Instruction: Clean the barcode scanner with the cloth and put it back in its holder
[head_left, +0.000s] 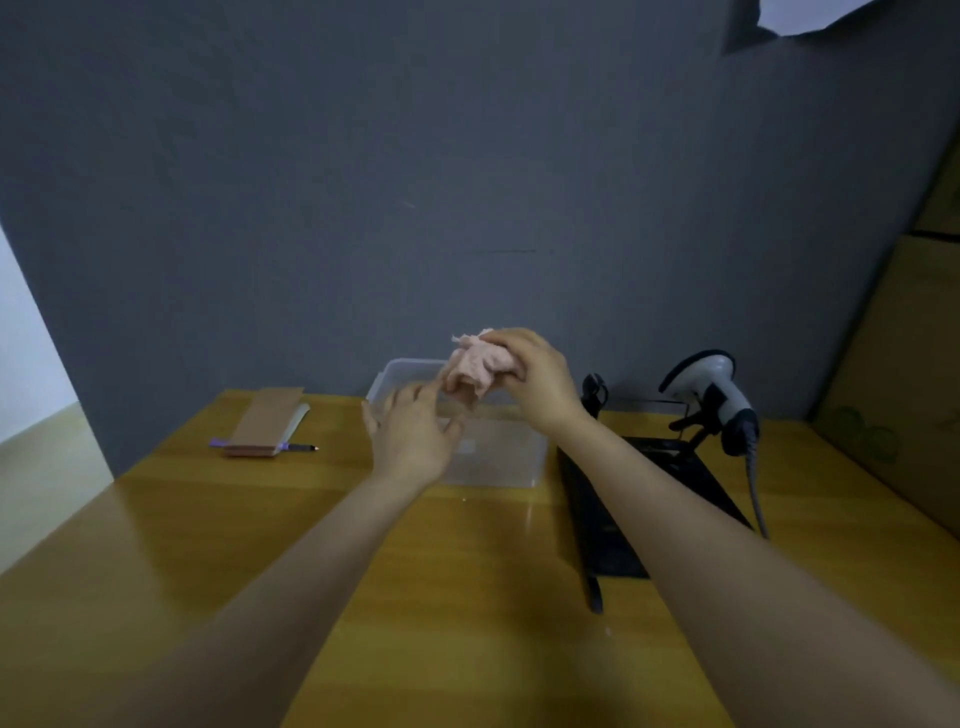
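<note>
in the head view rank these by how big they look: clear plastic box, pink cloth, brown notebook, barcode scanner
1. clear plastic box, partly hidden behind both hands
2. brown notebook and barcode scanner: look about alike, not ranked
3. pink cloth, bunched in the right hand, so partly hidden

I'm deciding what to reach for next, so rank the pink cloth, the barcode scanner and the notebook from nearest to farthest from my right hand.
1. Pink cloth: held in the right hand.
2. Barcode scanner: in its holder, to the right.
3. Notebook: far left of the table.
</note>
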